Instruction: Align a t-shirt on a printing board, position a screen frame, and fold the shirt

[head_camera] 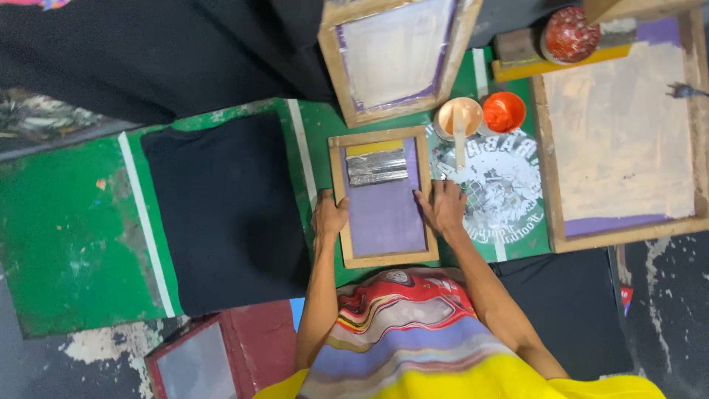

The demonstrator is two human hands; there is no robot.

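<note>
A small wooden screen-printing frame (338,199) with a purple mesh lies flat on the green table in front of me. A patch of silvery paste and a yellow strip sit near its far end. My left hand (329,216) grips the frame's left rail. My right hand (442,207) rests on its right rail, fingers spread. A black cloth (221,210) lies stretched on the table just left of the frame.
Two larger wooden screens, one at the top centre (393,55) and one at the right (620,140). A cup of pale paste with a stick (458,118), an orange paint cup (504,111) and a red pot (570,34) stand beyond. A red-framed screen (196,362) lies at the lower left.
</note>
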